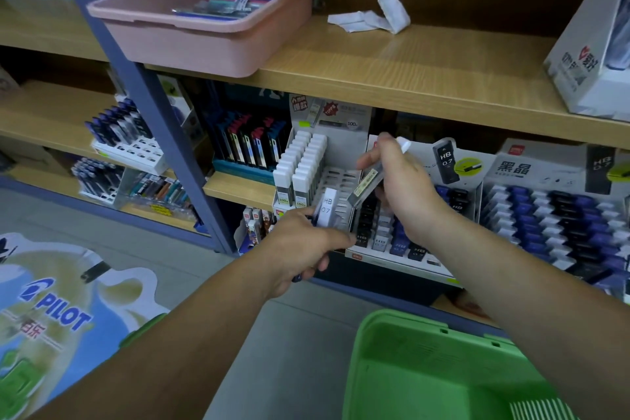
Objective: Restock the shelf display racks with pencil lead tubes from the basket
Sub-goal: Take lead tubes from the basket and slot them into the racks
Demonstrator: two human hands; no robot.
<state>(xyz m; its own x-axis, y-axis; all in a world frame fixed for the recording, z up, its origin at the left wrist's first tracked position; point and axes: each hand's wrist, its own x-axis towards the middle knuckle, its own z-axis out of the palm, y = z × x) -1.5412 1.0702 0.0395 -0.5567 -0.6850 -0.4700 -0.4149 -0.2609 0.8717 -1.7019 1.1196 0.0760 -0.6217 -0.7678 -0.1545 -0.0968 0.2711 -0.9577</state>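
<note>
My left hand (300, 242) grips a small bunch of lead tubes; a white-capped tube marked HB 0.7 (326, 208) sticks up from it, and a dark blue end shows below the fingers. My right hand (399, 187) pinches a grey lead tube (366, 185) with a white cap, tilted, above the middle rack. The white display rack (341, 177) holds two rows of white-capped tubes (300, 164) on its left and has open slots on its right. The rack under my right hand (388, 242) holds black, white and blue tubes. The green basket (409, 368) sits below my arms.
A pink tray (191, 34) with pens stands on the upper wooden shelf (409, 78), overhanging its edge. Crumpled white paper (375, 15) lies behind it. A further rack of blue and white tubes (552, 215) stands to the right. A blue shelf post (153, 95) runs down on the left.
</note>
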